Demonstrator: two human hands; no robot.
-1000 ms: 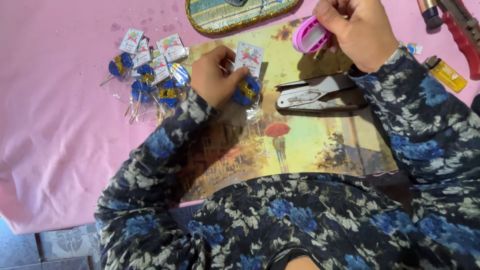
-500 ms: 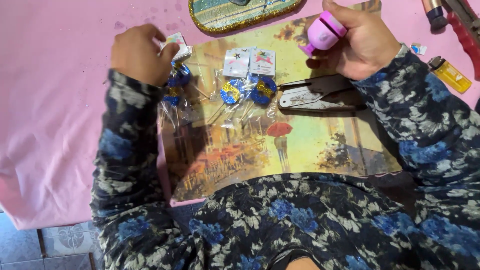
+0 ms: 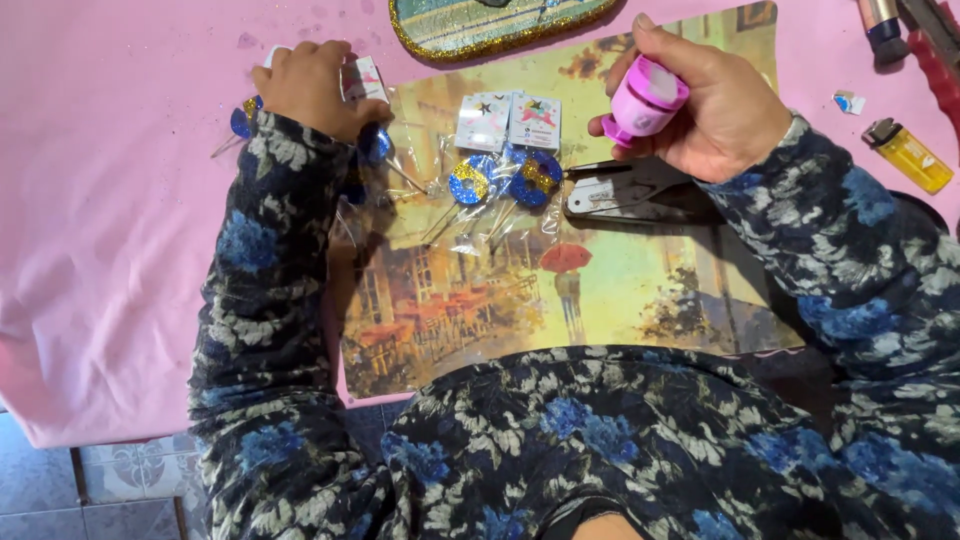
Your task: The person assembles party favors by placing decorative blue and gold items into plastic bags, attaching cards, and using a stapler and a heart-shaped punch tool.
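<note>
**Tape in one hand, packets under the other**

My right hand (image 3: 715, 110) grips the pink tape dispenser (image 3: 645, 100), fingers curled tight, above the picture mat (image 3: 600, 290). My left hand (image 3: 310, 85) closes over bagged blue glitter picks (image 3: 365, 140) at the mat's far left corner. Two more packets (image 3: 505, 165) lie mid-mat. The slippery bags could slide off if I drag carelessly; the clippers (image 3: 620, 195) sit close.

A pink-and-white round plastic dispenser (image 3: 648, 100). Blue-and-gold glittered round picks (image 3: 505, 180) in clear bags, apparently. A plain pink tablecloth (image 3: 110, 200); a yellow lighter (image 3: 908, 155).
</note>
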